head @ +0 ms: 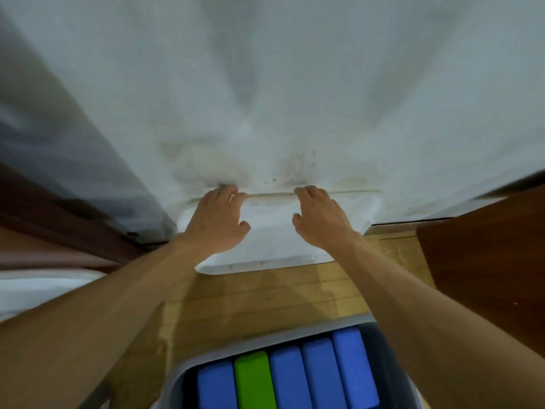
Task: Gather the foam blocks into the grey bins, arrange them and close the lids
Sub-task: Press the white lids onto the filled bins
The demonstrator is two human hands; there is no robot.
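Head view: the grey bin sat on the wooden floor nearest us, with four blue blocks and one green block side by side inside. Beyond it, a pale lid lay against the wall. Our left hand and right hand, set apart, curled their fingers over its far edge.

- foam blocks: matt, fine-textured foam
- grey bin: smooth plastic
- white lid: smooth plastic
- floor: wood planks, slight sheen
- wall: matt, stained
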